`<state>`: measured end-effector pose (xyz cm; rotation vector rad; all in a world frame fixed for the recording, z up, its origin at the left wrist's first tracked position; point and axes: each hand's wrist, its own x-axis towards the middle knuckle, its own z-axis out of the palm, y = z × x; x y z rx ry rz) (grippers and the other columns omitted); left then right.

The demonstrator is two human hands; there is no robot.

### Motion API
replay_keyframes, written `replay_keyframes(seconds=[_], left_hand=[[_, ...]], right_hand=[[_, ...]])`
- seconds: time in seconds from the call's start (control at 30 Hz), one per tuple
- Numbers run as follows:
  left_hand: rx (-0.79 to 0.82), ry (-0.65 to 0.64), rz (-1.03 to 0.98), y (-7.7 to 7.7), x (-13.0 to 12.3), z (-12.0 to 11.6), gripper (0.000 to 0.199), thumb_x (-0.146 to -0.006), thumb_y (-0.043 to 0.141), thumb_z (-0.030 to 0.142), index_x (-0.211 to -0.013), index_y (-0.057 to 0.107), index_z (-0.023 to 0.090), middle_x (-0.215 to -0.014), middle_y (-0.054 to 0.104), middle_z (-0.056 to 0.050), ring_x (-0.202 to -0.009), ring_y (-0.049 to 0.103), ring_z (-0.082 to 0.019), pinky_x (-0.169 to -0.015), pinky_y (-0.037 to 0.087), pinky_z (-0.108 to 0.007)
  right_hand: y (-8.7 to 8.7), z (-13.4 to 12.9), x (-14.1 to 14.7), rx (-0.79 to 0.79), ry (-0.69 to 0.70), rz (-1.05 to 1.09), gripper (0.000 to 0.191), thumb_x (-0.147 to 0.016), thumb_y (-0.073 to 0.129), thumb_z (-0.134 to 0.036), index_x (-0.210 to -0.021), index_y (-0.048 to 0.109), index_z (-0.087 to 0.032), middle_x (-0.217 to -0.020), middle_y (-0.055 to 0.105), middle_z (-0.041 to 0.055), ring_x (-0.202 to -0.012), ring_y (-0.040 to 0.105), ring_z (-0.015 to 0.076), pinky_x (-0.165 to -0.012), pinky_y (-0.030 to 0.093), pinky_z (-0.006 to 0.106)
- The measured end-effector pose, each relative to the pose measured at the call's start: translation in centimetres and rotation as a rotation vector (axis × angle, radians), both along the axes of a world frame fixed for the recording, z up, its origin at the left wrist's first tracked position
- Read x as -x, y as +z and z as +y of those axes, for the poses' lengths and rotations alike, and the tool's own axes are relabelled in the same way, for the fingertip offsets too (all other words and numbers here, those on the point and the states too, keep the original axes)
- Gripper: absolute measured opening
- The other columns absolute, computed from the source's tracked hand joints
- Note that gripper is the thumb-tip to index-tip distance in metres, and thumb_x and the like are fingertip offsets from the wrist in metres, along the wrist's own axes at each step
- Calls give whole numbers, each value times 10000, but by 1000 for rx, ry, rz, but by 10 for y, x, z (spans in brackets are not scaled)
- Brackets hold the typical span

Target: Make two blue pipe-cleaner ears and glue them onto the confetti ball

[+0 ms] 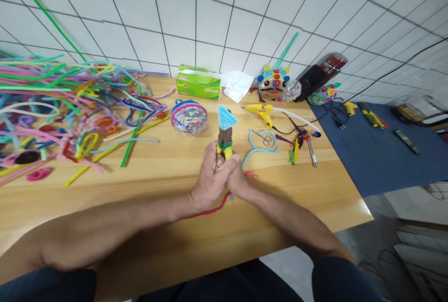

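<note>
Near frame centre, pliers (226,139): held by both hands; long axis runs roughly up and down the frame, head toward the top.
Blue striped piece (227,119): at the pliers' head; I cannot tell how firmly it is clamped.
Left hand (209,177): fingers curled closed around the yellow handles.
Right hand (235,175): fingers closed on the same handles, against the left hand.
Table (308,194): I see its front edge cross the lower frame; its right edge slants down to the lower right.
Side spacing: patterned ball (189,117) left, scissors (266,139) right, both apart from the pliers.
</note>
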<state>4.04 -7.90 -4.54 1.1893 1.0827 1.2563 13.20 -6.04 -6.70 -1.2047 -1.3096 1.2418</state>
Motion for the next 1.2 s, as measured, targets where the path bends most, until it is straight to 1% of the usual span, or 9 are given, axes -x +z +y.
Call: replay_keyframes(seconds=[0.17, 0.27, 0.37, 0.53, 0.63, 0.8, 0.97, 1.1, 1.2], left_hand=[[-2, -36, -33, 2, 1, 9, 277, -938, 715, 410, -1082, 578, 217, -914, 523, 15, -850, 515, -183, -895, 489, -366], [-25, -115, -48, 10, 7, 12, 320, -950, 706, 421, -1150, 576, 208, -994, 585, -9, -941, 568, -200, -949, 491, -374], [-89, -210, -25, 19, 14, 14, 349, -955, 709, 432, -1179, 579, 199, -1106, 618, -43, -1068, 581, -221, -1037, 478, -391], [-92, -267, 58, 24, 21, 21, 410, -890, 778, 510, -1074, 572, 206, -1030, 582, -24, -981, 564, -216, -920, 503, -376], [-71, -315, 37, 21, 20, 22, 416, -905, 759, 496, -1134, 564, 208, -1056, 624, -37, -1004, 600, -228, -957, 519, -397], [-91, -229, 5, 11, 14, 6, 342, -984, 692, 443, -1204, 563, 215, -1218, 633, -82, -1157, 589, -250, -1110, 472, -442], [-103, -197, 8, 12, 14, -2, 391, -1001, 688, 464, -1284, 575, 219, -1187, 615, -72, -1129, 579, -245, -1095, 484, -434], [-102, -370, 15, 23, 24, 10, 679, -891, 822, 510, -1445, 568, 212, -1282, 636, -107, -1151, 603, -276, -1045, 524, -442], [-157, -434, -73, 32, 32, 23, 656, -865, 852, 494, -1418, 624, 226, -1395, 660, -126, -1316, 601, -310, -1131, 505, -448]], right_hand=[[1, 10, -1, -5, -15, -29, 344, -811, 671, -551, -742, 474, -277, -653, 462, -49, -602, 397, 136, -526, 402, 280], [11, 11, -5, -57, -20, -69, 306, -793, 671, -486, -733, 457, -275, -652, 458, -59, -616, 398, 134, -558, 424, 279], [19, 6, -10, -106, -29, -86, 220, -811, 635, -447, -817, 513, -265, -727, 516, -51, -668, 438, 137, -615, 460, 282], [23, 0, -14, -175, -80, -119, 221, -819, 656, -427, -934, 565, -262, -813, 585, -31, -758, 533, 165, -682, 532, 295], [23, -1, -12, -197, -53, -115, 218, -821, 652, -413, -948, 555, -263, -849, 613, -23, -764, 560, 168, -707, 556, 310], [16, -4, -8, -176, -12, -128, 177, -860, 608, -415, -884, 509, -270, -750, 557, -46, -670, 489, 145, -617, 498, 281], [13, -8, -14, -175, 29, -162, 131, -867, 586, -377, -901, 528, -265, -692, 533, -70, -601, 474, 130, -571, 447, 273], [32, -4, -32, -281, 21, -400, 186, -885, 640, -355, -1034, 592, -254, -767, 647, -46, -653, 591, 164, -616, 470, 291], [56, -1, -51, -513, -7, -662, 268, -929, 612, -321, -1182, 610, -234, -996, 752, 45, -883, 711, 234, -799, 554, 361]])
